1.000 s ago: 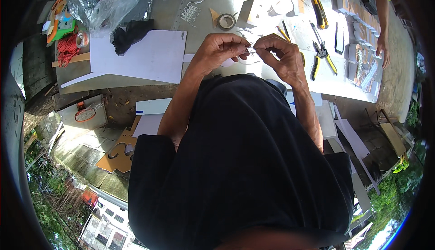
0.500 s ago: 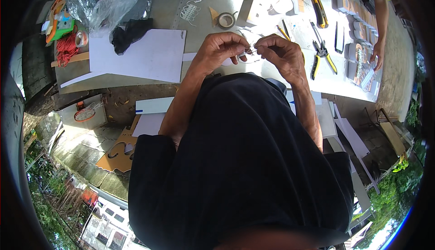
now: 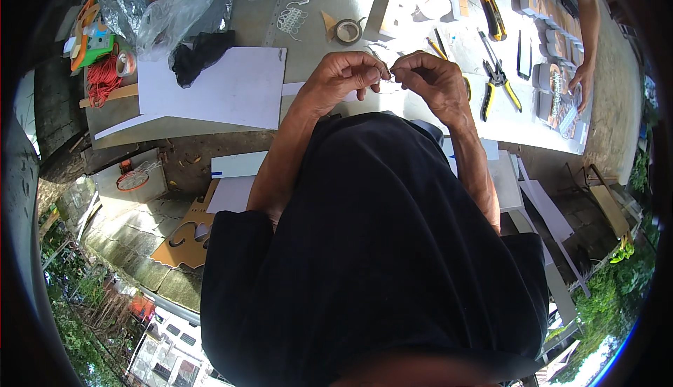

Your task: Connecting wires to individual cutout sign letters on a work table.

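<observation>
While it's too tiny to make out properly, a thin wire-like bit (image 3: 390, 73) sits pinched between both hands, just above the near edge of the grey table (image 3: 336, 8). Left hand (image 3: 347, 78) is curled almost shut, fingertips nipping one end; right hand (image 3: 434, 78) does the same on the other end, fingertips nearly touching the left's. Both forearms angle up and inward from a dark shirt. Nearby: a white sheet (image 3: 224, 89), a tape roll (image 3: 348, 31), yellow-handled pliers (image 3: 496, 82). Another person's hand (image 3: 582, 78) rests at the far right.
</observation>
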### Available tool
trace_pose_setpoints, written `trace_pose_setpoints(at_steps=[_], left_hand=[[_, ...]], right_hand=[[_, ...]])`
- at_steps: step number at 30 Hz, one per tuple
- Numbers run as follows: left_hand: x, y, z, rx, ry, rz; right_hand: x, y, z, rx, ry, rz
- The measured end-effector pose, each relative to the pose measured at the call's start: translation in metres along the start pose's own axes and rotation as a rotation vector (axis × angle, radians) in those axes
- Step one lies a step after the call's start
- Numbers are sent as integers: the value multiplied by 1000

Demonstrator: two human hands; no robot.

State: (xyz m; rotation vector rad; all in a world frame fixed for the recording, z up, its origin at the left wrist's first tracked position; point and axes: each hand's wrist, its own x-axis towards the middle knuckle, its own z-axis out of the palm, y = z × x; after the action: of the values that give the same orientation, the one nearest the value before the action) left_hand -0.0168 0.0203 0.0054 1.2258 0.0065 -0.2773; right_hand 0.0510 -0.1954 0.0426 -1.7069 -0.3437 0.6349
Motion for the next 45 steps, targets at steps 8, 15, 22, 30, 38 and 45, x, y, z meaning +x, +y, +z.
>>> trace_pose_setpoints(at_steps=[8,15,22,30,38,45], left_hand=[[-1,-5,0,-266,73,-89],[0,5,5,-270,185,-215],[-1,7,8,-242,186,-223],[-1,6,8,-153,135,-216],[2,6,10,-139,146,-239],[3,5,10,-134,152,-252]], right_hand=[[0,-1,-2,24,-10,50],[1,-1,0,73,-17,70],[0,3,0,97,-9,68],[1,6,-1,97,17,55],[1,10,-1,123,27,68],[1,12,-2,113,23,92]])
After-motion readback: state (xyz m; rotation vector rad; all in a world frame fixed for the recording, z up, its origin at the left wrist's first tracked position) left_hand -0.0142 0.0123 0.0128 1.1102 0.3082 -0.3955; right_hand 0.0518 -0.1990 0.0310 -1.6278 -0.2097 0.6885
